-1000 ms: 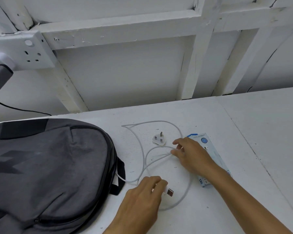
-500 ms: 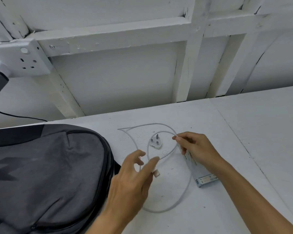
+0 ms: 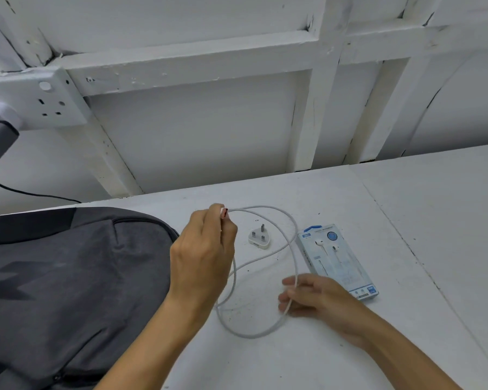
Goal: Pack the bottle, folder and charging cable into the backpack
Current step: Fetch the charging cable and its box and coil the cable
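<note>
Head view: left hand (image 3: 203, 254) pinches charging cable (image 3: 293, 249) connector, right hand (image 3: 319, 298) holds its loop, backpack (image 3: 68, 277) at tabletop (image 3: 406, 220) left edge.

One grey backpack (image 3: 68, 277), one white charging cable (image 3: 295, 249), one white plug adapter (image 3: 259, 239), one boxed earphone set (image 3: 338, 260) and two hands: left hand (image 3: 203, 257), right hand (image 3: 319, 298). One wall socket (image 3: 51, 104).

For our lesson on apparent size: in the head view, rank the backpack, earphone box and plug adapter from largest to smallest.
1. backpack, though nearest the camera
2. earphone box
3. plug adapter
</note>
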`<state>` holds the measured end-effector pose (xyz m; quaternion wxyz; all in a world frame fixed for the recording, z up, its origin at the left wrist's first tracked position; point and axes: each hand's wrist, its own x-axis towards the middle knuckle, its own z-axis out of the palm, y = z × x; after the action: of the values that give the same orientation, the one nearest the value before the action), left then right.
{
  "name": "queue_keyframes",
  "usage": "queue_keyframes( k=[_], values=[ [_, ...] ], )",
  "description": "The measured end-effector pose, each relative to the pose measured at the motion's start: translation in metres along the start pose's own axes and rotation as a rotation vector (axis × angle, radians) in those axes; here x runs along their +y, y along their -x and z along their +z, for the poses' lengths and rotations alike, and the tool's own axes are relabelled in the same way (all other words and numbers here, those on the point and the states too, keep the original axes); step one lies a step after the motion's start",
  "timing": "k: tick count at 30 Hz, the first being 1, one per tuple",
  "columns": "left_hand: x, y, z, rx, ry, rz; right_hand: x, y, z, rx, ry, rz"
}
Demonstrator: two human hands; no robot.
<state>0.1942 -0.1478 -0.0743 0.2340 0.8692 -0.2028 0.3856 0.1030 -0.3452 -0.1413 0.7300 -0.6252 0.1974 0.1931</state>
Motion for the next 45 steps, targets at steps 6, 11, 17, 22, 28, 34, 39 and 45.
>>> queue_keyframes(
  k=[6, 11, 17, 22, 28, 34, 39, 45],
  values=[
    [0.0, 0.0, -0.007, -0.312, 0.009, 0.167, -0.016, 0.003, 0.004, 0.166, -0.246, -0.174],
    [0.026, 0.025, -0.023, -0.609, 0.047, 0.381, -0.04, 0.003, 0.006, 0.285, -0.391, -0.347],
    [0.064, 0.016, -0.016, -0.737, 0.501, -0.249, -0.039, 0.01, 0.029, 0.127, -0.376, -0.3],
    [0.066, -0.006, 0.002, -0.754, 0.808, -0.784, -0.043, 0.012, 0.04, 0.021, -0.528, -0.259],
    [0.056, -0.015, 0.018, -0.744, 0.247, -0.367, -0.053, 0.016, 0.037, 0.044, -0.221, -0.32],
    [0.037, -0.038, 0.01, -0.64, 0.408, -0.479, -0.07, 0.024, 0.016, 0.15, -0.343, -0.323],
    [0.014, -0.047, 0.013, -0.753, 0.398, -0.454, -0.081, 0.033, 0.0, 0.201, -0.478, -0.309],
    [0.014, -0.065, 0.05, -0.967, 0.057, 0.133, -0.093, 0.046, -0.002, 0.283, -0.446, -0.298]
  ],
)
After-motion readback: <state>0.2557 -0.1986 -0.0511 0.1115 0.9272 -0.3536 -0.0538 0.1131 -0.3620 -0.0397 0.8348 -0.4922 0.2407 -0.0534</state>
